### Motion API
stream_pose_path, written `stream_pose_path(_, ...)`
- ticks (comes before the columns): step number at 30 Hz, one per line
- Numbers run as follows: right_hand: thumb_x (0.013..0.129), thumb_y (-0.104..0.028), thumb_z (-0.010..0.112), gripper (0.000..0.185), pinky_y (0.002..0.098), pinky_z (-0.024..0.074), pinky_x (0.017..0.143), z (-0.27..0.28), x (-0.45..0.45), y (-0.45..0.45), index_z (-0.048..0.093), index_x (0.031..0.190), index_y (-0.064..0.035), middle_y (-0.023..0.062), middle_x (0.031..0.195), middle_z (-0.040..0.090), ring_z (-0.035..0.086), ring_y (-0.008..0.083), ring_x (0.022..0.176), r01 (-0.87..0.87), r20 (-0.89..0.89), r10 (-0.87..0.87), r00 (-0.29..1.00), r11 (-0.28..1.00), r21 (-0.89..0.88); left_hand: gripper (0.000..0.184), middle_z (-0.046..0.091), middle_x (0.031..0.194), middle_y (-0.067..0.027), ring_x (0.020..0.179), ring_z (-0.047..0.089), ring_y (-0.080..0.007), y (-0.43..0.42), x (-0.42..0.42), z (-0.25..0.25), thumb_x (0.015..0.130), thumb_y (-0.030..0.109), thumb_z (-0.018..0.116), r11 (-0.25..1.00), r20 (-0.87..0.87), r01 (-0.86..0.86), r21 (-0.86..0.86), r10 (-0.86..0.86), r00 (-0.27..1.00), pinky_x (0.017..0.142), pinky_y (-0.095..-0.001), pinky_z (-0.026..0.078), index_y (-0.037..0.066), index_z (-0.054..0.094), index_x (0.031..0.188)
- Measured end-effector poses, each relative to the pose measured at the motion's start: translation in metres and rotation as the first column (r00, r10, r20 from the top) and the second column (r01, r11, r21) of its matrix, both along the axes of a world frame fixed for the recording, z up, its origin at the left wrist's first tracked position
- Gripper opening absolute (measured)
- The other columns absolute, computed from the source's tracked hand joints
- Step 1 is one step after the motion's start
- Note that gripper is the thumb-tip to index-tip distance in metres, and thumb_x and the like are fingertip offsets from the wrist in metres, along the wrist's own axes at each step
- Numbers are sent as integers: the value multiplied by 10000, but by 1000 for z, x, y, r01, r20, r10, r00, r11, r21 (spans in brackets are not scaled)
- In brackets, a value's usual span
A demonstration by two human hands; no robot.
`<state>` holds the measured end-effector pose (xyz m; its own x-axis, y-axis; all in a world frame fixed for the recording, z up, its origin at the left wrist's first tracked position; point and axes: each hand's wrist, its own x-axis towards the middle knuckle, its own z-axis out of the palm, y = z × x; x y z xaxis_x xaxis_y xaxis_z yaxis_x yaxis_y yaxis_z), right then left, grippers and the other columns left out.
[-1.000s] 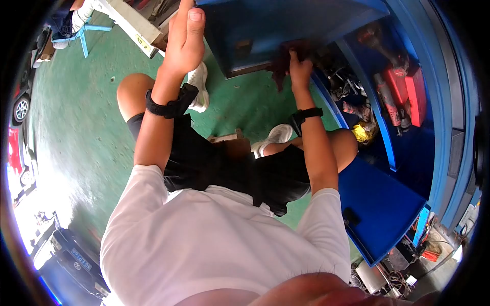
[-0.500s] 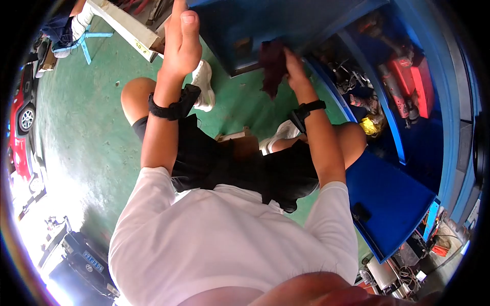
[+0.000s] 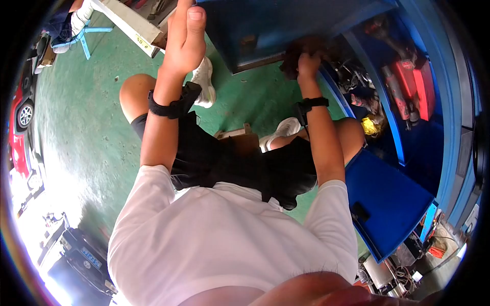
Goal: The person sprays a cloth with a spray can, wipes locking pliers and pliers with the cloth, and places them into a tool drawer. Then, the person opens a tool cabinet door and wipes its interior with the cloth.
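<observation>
My left hand [image 3: 186, 43] is raised at the top, left of the blue cabinet door [image 3: 275, 25], fingers stretched out and cut off by the frame's edge; nothing shows in it. A dark red cloth [image 3: 291, 62] is bunched under my right hand [image 3: 309, 64], against the lower right part of the door's inner face. The fingers of my right hand are wrapped round the cloth, partly hidden in shadow. Both wrists carry black straps.
Right of the door, blue shelves [image 3: 395, 148] hold red power tools [image 3: 395, 94] and a yellow item [image 3: 371, 126]. A blue panel [image 3: 390, 204] juts out beside my right knee. At the upper left are a beige bench [image 3: 127, 23] and a blue stool [image 3: 86, 38], with a person's leg beside it.
My right hand moved down and left with the cloth, which hung loose half a second ago, then back up and right against the door. My left hand shifted only slightly.
</observation>
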<state>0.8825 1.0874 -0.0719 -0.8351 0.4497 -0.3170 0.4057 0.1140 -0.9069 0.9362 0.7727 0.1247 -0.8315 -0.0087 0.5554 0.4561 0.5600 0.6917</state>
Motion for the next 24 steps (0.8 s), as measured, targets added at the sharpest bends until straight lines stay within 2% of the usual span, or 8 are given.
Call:
stream_pose_path(3,1005,-409,543,662,452,412,1077,2,9,-12,388,1475,31,236,1489,438,470,388,1330,-32,39,33,999,999,-44,774,505,1394,-221,1295,478,-310,1,-4,8,1049,536,282,1000,62,-14,7,13,998,1090,-392,350,-111,293,1474)
stream_pose_path(5,984,-388,573,676,444,411,1078,7,13,-15,372,1492,10,225,1489,446,473,382,1331,-62,-58,53,997,986,-155,722,578,1070,-74,997,509,-177,12,-19,27,1056,543,234,982,-193,187,25,-179,965,1048,-327,335,-69,436,1380)
stream_pose_path(6,984,-388,573,676,444,411,1078,4,12,-14,372,1492,10,225,1489,446,473,382,1331,-57,-58,48,997,986,-157,722,578,1070,-74,997,509,-177,11,-20,27,1056,543,234,981,-192,191,23,-183,964,1048,-327,335,-69,436,1380)
stream_pose_path(9,934,-335,644,538,346,524,701,-1,13,-9,520,1353,-22,117,1159,650,629,212,986,3,137,6,991,998,-66,737,559,1301,-128,1198,498,-213,3,-22,19,1052,556,229,979,-186,205,13,-199,962,1053,-328,334,-63,428,1399)
stream_pose_path(11,901,-372,664,684,354,510,836,20,24,-15,429,1448,-36,125,1215,628,597,237,1083,-198,83,212,974,969,-148,749,565,1300,-128,1208,497,-214,0,-22,14,1048,569,225,983,-153,172,70,-160,975,1064,-329,327,-59,423,1404)
stream_pose_path(15,873,-367,695,836,377,476,955,-2,29,-26,295,1526,-30,166,1313,587,585,301,1154,-257,94,264,960,963,-80,751,551,1328,-127,1226,481,-212,-1,-25,26,1048,567,210,974,-160,227,17,-221,962,1071,-332,322,-56,409,1418)
stream_pose_path(17,881,-341,709,945,439,413,1077,-55,18,-16,147,1571,-25,259,1429,488,479,406,1315,-230,-262,338,904,901,369,743,548,1333,-129,1231,481,-215,-2,-26,24,1050,559,209,972,-164,236,22,-229,960,1075,-334,319,-54,410,1419)
stream_pose_path(24,842,-262,758,998,453,445,1051,24,26,-14,122,1570,-16,289,1389,514,539,438,1238,-293,21,303,953,902,316,740,525,1363,-124,1266,463,-221,0,-24,16,1044,578,222,971,-173,234,54,-222,960,1099,-349,295,-24,395,1438)
